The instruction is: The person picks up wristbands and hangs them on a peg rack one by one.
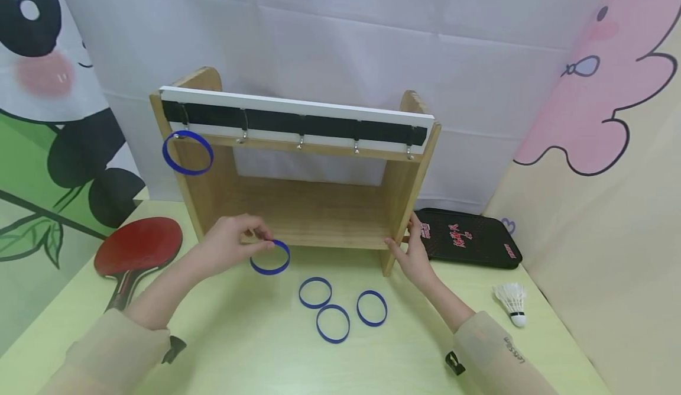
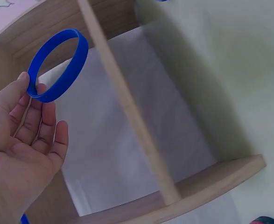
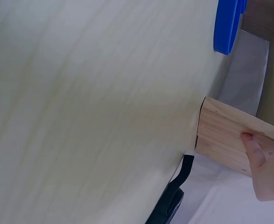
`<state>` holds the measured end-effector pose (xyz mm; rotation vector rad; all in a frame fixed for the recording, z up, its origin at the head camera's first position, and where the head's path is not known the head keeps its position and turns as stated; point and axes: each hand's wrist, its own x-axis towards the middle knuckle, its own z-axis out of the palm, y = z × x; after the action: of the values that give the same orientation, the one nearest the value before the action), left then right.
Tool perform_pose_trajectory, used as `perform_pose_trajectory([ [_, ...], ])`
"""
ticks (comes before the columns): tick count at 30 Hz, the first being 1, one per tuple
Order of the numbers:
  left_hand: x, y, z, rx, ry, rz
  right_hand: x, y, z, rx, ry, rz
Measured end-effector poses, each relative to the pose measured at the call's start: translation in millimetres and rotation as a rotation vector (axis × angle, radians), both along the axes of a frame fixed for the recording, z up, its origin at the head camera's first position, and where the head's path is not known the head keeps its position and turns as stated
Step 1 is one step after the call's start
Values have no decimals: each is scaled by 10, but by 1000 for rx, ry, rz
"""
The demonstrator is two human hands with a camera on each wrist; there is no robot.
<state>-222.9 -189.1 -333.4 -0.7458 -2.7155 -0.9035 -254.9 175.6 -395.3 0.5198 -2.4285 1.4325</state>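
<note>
Bench (image 1: pixel 255 342), bearing a wooden rack (image 1: pixel 314 211) towards twelve o'clock; right hand (image 1: pixel 414 258) at the rack's four o'clock, fingers clamped on its side panel; left hand (image 1: pixel 230 246) between seven and eight, thumb and fingers pinching a blue ring (image 2: pixel 73 72) before the rack; hung ring (image 1: pixel 194 172) at nine; three loose rings (image 1: pixel 335 306) on the bench between five and six.

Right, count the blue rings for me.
5: a blue ring on the leftmost hook, a second ring pinched in the left hand, three more rings on the table before the shelf.
</note>
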Motion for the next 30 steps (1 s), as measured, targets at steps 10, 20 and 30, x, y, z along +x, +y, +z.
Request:
perform_pose_trajectory([
  [10, 102, -19, 438, 70, 129, 93, 2, 6, 4, 3, 11, 6],
  [20, 239, -8, 782, 259, 201, 239, 23, -1, 30, 5, -16, 0],
  [30, 232, 19, 954, 552, 382, 309, 9, 1, 8, 3, -5, 0],
])
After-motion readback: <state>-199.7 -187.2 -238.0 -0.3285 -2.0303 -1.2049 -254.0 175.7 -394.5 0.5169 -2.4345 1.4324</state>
